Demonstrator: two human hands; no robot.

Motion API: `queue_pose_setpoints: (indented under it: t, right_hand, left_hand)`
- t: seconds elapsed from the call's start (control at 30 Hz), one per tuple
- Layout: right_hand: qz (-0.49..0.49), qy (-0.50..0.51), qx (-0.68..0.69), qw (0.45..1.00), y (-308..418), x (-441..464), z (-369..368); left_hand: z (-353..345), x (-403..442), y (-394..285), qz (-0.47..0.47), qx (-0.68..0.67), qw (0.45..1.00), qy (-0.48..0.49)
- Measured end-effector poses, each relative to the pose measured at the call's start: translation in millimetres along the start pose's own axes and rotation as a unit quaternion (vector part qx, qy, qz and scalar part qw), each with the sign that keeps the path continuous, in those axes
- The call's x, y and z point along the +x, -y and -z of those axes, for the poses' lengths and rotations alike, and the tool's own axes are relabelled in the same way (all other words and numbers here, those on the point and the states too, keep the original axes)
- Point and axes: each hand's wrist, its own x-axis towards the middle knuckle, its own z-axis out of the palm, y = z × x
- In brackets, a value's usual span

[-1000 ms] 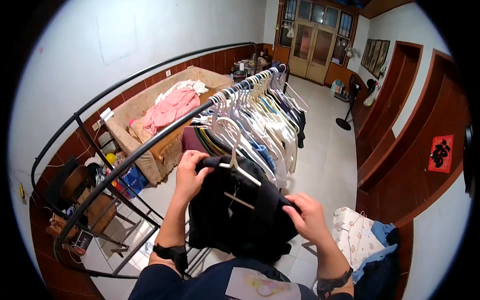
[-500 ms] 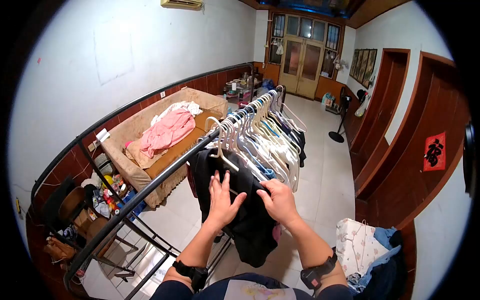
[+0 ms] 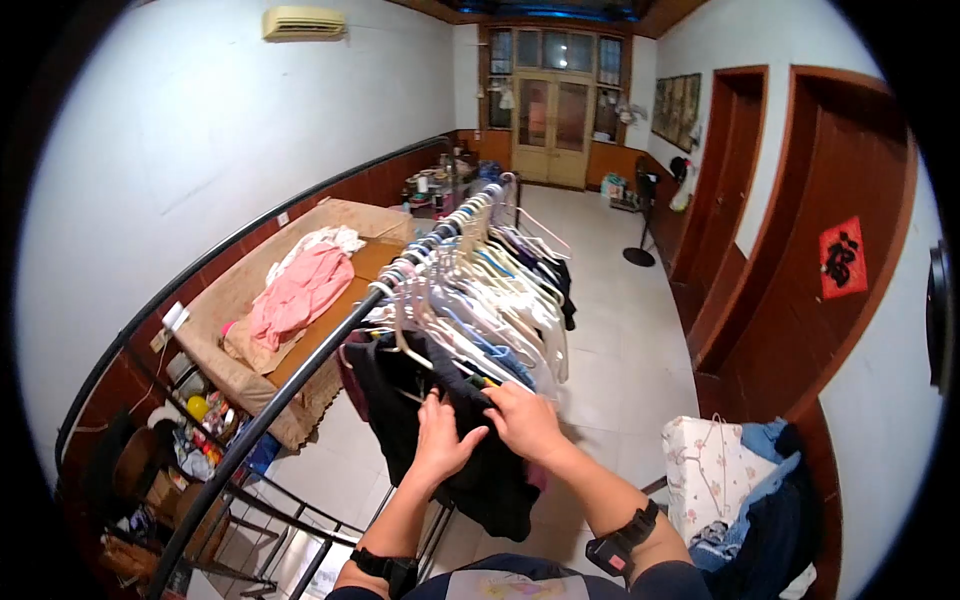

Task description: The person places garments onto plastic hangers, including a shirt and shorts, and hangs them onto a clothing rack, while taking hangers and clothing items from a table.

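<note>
Near the close end of the metal rail [image 3: 295,393], a black garment [image 3: 490,492] hangs on a white hanger [image 3: 402,335], its lower part falling loose above the floor tiles [image 3: 625,395]. It is the nearest piece in a tight row of clothes [image 3: 545,325], whose hangers crowd together along the bar. The hook appears to sit over the rail, though the other hooks beside it make this hard to confirm.

The likeliest trouble is the garment slipping off one shoulder of the hanger, since its neck looks loose and a sideways pull from either hand could drag it down. A hard tug might also tilt the hanger or lift its hook. With the neighbours so close, the cloth or the hanger's arm could snag on the next piece, and the fingers might catch that one too.

Both forearms rise from the bottom of the view and lean inward, each with a black strap [image 3: 622,540] around it, so the hands meet just beside one another below the hanger. The left hand [image 3: 442,438] lies against the black cloth, fingers pointing up towards the neck opening and thumb spread wide. The right hand [image 3: 522,420] is bent over the garment's edge, seeming to pinch it between thumb and curled fingers; some of its fingertips are hidden.
</note>
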Motion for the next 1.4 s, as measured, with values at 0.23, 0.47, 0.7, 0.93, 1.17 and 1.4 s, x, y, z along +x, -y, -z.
queue_pose_setpoints:
  t: [0.23,0.47,0.7,0.93,1.17,1.4]
  right_hand:
    - [-0.028,0.013,0.022,0.999,-22,-31,11]
    - [-0.102,0.038,0.055,0.993,-58,-84,32]
    - [-0.259,0.069,0.065,0.961,-139,-210,61]
    - [-0.454,0.008,0.127,0.882,-191,-341,113]
    - [-0.486,0.004,0.132,0.864,-210,-394,145]
    - [-0.532,0.005,0.053,0.845,-325,-458,135]
  left_hand:
    - [-16,-14,-7,-0.006,-0.007,1.000,-0.002]
    - [-37,-54,-34,-0.043,-0.069,0.994,-0.071]
    - [-80,-90,-111,-0.082,-0.228,0.957,0.161]
    - [-97,-57,-171,-0.172,-0.322,0.807,0.464]
    - [17,38,-354,-0.484,-0.468,0.564,0.478]
    - [5,21,-438,-0.346,-0.540,0.627,0.441]
